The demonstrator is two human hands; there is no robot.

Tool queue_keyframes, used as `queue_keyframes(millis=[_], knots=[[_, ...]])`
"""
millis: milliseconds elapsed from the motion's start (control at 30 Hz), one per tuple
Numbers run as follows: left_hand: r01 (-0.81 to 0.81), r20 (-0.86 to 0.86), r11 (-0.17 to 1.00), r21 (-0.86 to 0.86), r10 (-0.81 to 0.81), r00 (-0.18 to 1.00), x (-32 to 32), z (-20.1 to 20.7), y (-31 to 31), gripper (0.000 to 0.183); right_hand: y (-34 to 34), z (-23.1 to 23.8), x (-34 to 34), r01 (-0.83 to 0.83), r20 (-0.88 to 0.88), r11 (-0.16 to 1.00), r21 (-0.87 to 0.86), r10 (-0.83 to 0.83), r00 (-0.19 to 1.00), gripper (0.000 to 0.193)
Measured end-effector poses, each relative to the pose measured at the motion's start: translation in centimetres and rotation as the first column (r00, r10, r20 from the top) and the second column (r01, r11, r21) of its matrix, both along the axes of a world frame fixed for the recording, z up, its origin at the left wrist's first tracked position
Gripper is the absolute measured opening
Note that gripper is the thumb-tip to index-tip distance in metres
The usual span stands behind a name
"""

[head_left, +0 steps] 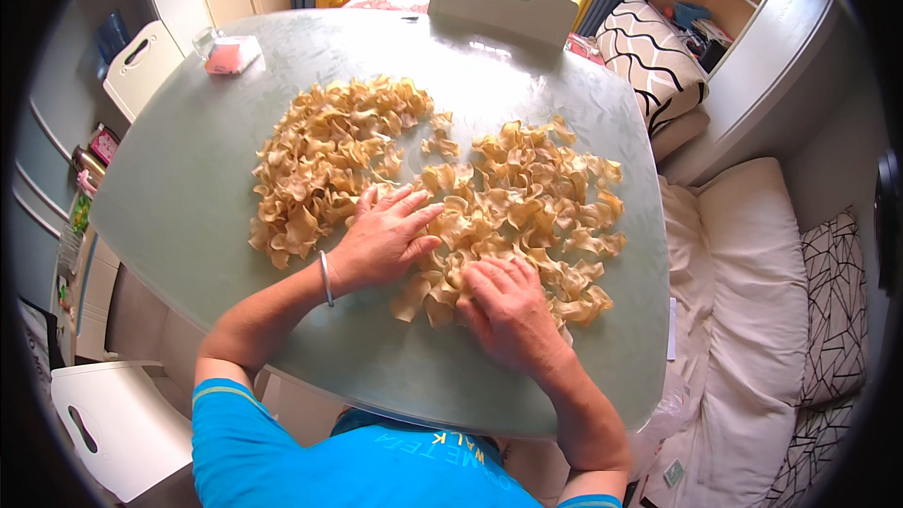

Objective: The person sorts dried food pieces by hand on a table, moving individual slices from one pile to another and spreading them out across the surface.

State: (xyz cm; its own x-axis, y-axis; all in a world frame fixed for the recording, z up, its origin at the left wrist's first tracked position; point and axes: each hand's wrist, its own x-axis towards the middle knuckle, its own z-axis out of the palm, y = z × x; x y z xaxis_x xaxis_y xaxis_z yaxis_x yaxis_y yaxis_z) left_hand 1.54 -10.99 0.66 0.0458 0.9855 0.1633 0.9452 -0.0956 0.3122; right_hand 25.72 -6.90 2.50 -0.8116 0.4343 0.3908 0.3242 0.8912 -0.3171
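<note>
The left hand (pixel 388 235) and the right hand (pixel 508 306) lie flat and open, palms down, fingers spread a little, side by side but not touching, and they press on the near edge of a big heap of curly tan pieces (pixel 442 193), so the bits under the palms are hidden and I cannot tell what the pieces are. The heap sits in the middle of the pale green counter (pixel 188 188) and stretches longest from left to right, in two lumps. A small clear box (pixel 229 52) sits far off by the back left corner, blurry.
</note>
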Motion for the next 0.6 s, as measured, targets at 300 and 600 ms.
queue_keyframes(millis=[300,600], knots=[[0.045,0.078,0.988,0.151,-0.058,0.995,2.1,0.4,-1.0,0.046,2.9,0.7,2.0,0.277,-0.061,0.96,-0.033,-0.279,0.958,0.01],[0.266,0.117,0.931,0.251,-0.301,0.946,4.2,0.2,-1.9,0.069,3.0,1.3,2.4,0.319,0.054,0.946,-0.047,-0.317,0.947,0.026]])
